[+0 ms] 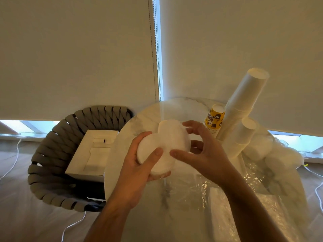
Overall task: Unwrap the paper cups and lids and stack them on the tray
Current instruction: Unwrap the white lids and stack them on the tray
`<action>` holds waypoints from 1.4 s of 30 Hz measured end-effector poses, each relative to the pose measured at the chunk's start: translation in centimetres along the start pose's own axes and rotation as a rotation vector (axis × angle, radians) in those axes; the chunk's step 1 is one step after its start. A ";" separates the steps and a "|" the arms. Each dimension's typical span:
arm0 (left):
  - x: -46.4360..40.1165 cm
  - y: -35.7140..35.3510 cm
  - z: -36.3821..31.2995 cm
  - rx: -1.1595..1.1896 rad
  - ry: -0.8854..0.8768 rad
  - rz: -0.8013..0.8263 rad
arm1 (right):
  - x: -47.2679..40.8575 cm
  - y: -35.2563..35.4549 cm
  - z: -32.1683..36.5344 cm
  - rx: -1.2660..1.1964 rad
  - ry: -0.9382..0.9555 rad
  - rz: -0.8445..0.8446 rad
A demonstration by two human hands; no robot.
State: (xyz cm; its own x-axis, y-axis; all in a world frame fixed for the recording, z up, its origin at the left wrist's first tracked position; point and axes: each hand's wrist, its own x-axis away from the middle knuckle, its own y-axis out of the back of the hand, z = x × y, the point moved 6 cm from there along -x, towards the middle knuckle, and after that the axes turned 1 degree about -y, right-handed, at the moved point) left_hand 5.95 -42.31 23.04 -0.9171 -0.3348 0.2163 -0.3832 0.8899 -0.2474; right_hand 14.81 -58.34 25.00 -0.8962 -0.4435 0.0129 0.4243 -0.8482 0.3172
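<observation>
Above the round marble table (139, 123) I hold stacks of white lids (166, 144). My left hand (139, 165) grips them from below, thumb across the top. My right hand (204, 151) touches the stacks from the right with spread fingers, thumb on the front face. A tall stack of white paper cups (244, 102) stands upside down at the back right, with a shorter white stack (243, 137) in front of it and a yellow printed cup stack (214, 119) to its left. More white lid stacks (272, 154) lie at the far right. No tray can be made out.
Crumpled clear plastic wrap (227, 193) covers the table's near right part. A grey woven chair (57, 154) stands at the left with an open white cardboard box (94, 154) on its seat. White cables (71, 227) run over the floor. Roller blinds hang behind.
</observation>
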 end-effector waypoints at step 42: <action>0.8 2.3 0.3 -0.366 -0.242 -0.114 | -0.7 -2.3 2.9 0.281 0.144 0.062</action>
State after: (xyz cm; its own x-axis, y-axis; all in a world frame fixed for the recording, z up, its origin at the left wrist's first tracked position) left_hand 4.30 -40.63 22.41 -0.8871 -0.4613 -0.0150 -0.4594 0.8793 0.1253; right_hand 14.07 -55.25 26.97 -0.8337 -0.5452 -0.0877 0.4068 -0.7137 0.5701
